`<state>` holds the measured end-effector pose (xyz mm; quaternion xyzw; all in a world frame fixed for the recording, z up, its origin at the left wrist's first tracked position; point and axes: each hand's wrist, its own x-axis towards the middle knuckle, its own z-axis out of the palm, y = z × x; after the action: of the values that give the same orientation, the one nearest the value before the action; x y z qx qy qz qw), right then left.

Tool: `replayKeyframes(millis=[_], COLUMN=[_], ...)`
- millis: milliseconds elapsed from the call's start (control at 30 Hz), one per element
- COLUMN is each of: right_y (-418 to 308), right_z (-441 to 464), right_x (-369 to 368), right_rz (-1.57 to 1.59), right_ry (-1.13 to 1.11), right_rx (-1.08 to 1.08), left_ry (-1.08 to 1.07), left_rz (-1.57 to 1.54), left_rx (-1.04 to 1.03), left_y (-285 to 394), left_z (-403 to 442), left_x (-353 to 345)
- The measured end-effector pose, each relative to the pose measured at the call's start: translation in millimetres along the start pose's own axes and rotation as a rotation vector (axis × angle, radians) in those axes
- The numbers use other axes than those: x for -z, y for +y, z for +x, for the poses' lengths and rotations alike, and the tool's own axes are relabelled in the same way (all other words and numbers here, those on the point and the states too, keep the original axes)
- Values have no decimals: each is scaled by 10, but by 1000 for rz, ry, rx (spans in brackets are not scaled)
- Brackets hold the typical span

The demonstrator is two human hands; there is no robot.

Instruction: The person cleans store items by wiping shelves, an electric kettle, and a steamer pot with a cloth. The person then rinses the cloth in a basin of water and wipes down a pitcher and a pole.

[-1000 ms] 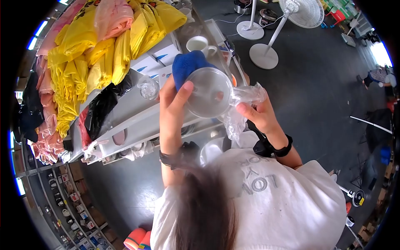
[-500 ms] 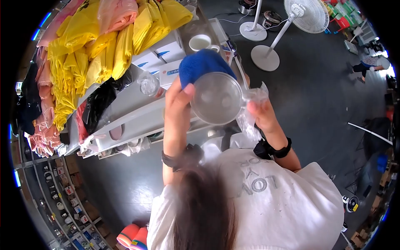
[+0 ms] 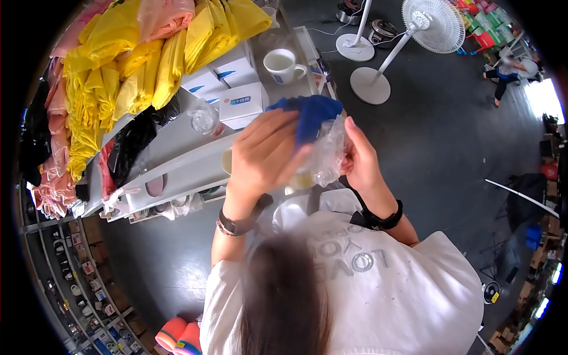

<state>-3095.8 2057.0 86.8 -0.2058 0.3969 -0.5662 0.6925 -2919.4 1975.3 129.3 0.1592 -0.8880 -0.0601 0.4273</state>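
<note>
My left hand (image 3: 266, 151) is in front of a blue cloth (image 3: 313, 115), its fingers together and slightly blurred over the cloth's left part. My right hand (image 3: 362, 160) pinches the side of a crumpled clear plastic wrap (image 3: 330, 154) beside the cloth. The round clear vessel is mostly hidden behind my left hand and the wrap. A white mug (image 3: 283, 67) and a white box with a blue label (image 3: 242, 105) stand on the shelf beyond my hands.
Yellow bags (image 3: 127, 77) are heaped at the upper left. A wrapped glass (image 3: 205, 120) stands on the shelf (image 3: 177, 142). White fans (image 3: 371, 86) stand on the floor at upper right. Another person (image 3: 510, 71) is far off at right.
My left hand has moved from the clear vessel's rim to across the cloth. The vessel's round face has turned out of view, and the cloth has moved down and right. The far person has moved.
</note>
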Motion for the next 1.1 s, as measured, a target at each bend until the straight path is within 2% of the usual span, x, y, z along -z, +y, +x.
replayKeyframes(millis=[33, 67, 167, 200, 233, 333, 433, 467, 500, 533, 567, 600, 633, 700, 800, 833, 900, 967, 1000, 1033, 1100], right_y=[11, 37, 44, 0, -31, 55, -48, -17, 61, 36, -23, -2, 9, 72, 178, 208, 242, 315, 340, 360, 412], right_z=[2, 8, 14, -18, -33, 59, -54, -101, -130, -59, -55, -39, -24, 73, 274, 319, 525, 835, 987, 1139, 1400], right_x=[15, 38, 43, 5, -16, 395, 427, 502, 620, 649, 440, 346, 293, 323, 395, 415, 414, 555, 582, 592, 569], right_rz=[7, 19, 8, -25, -58, -265, -734, -475, -215, 30, 101, 121, 145, 97, 68, 64, -12, -109, -95, -83, -114], right_ry=[13, 17, 33, 49, 64, -310, -273, -191, -110, -48, 194, 250, 308, 363, 321, 290, 217, 177, 172, 167, 237], right_rx=[-18, -15, -22, -36, -48, -11, 67, 44, 22, 9, 30, 83, 135, 232, 275, 267, 319, 362, 359, 354, 323], left_ry=[-2, -8, -43, -110, -26, 194, 679, 629, 651, 564, 402, 186, 186, 89, -104, -94, 144, 314, 472, 576, 790], left_rz=[-10, -111, -549, -638, -799, -1266, -1936, -1894, -1811, -1584, -1676, -1549, -1065, -865, -772, -851, -830, -1002, -1032, -1069, -1069], left_rx=[-5, 80, 328, 348, 513, 963, 975, 956, 1037, 1164, 991, 1212, 949, 859, 824, 903, 1034, 1236, 1301, 1221, 1228], left_y=[-6, -33, -145, -207, -220, -380, -581, -593, -491, -328, -205, -318, -145, -16, 81, 132, 101, -149, -61, -101, -43], left_z=[-12, -44, -155, -183, -239, -511, -650, -738, -729, -828, -771, -1128, -1058, -917, -1022, -1042, -1334, -1761, -1549, -1577, -1486], left_x=[22, 54, 178, 204, 172, 44, -80, -106, -122, -273, -310, -504, -636, -567, -532, -529, -647, -721, -519, -447, -295])
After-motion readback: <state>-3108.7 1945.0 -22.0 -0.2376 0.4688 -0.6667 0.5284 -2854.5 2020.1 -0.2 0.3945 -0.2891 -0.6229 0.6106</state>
